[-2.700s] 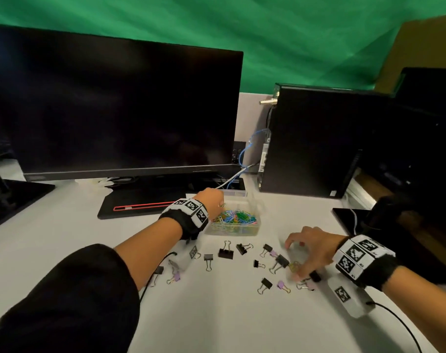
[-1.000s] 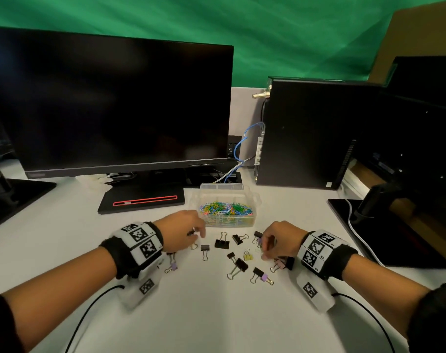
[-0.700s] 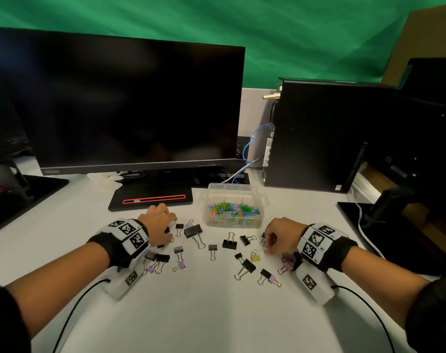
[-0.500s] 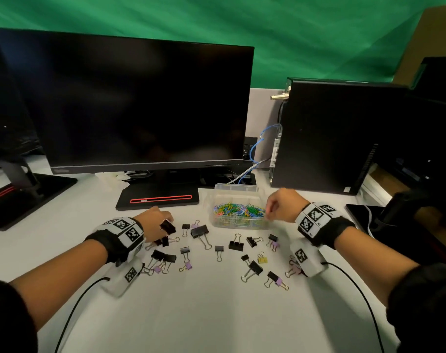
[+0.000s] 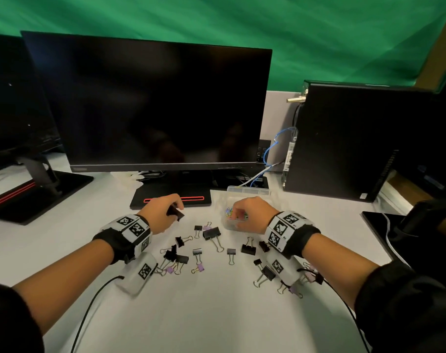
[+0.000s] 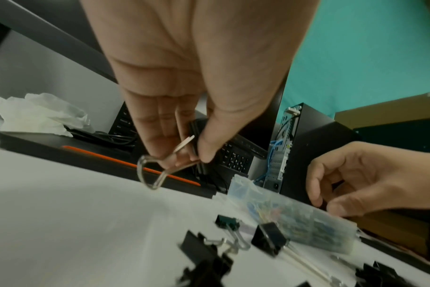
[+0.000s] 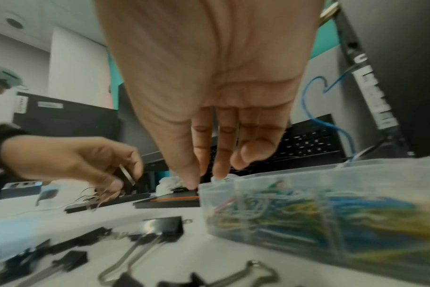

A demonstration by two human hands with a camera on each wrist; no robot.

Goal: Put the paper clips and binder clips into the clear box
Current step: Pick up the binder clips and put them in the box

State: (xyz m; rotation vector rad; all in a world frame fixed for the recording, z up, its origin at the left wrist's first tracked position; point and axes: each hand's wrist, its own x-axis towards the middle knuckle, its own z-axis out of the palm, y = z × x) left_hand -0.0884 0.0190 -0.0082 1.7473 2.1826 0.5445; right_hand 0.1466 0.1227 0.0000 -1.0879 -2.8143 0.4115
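Black steel sits pinched in my left hand (image 5: 163, 212) now: a binder clip (image 5: 175, 214), thumb on one side of it and fingertips (image 6: 157, 147) on the other, its wire loop hanging below. A second ago that hand was down among the loose clips; it has since lifted one clear of the desk (image 5: 217, 314), left of the box (image 5: 247, 192). My right hand (image 5: 250, 212) has travelled from the scatter to the box and now hangs over its near left corner, fingers pointing down and close together. In the right wrist view I see nothing between them, so I judge its load has already dropped in, though I cannot tell for sure.

So the rhythm is alternate: one hand empties while the other brings the next clip. My left should carry its clip across to the box next.

Inside the box lies a tangle of coloured paper clips (image 7: 307, 209), blue, yellow and green, filling the lower part. Whether binder clips are in there too I cannot make out through the blurred wall. Many clips (image 5: 211, 234), black and a few purple, are scattered on the desk between my wrists, just short of the box, so plenty is left to do.
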